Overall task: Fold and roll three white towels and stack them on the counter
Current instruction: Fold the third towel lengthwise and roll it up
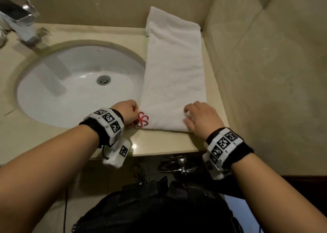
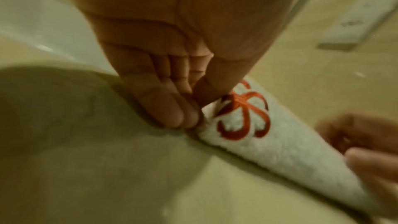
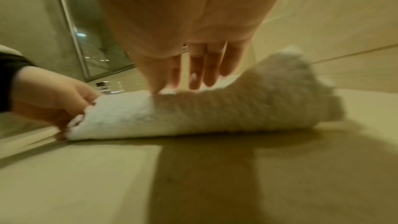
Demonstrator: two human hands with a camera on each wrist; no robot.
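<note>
Dim, warm yellowish indoor light in all 3 views. Head view sharpest, w/ wide-angle bending at edges; bright glare spots on the sink bowl and the counter front edge. Both wrist views soft & smeary, esp. toward corners. Right wrist view: broad dark shadow across the counter below the towel, its right part shaded grey.

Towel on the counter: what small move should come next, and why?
Probably roll the near edge away from the body. The towel lies folded in a long flat strip; the left hand pinches its near corner, and the right hand rests on the near edge.
</note>
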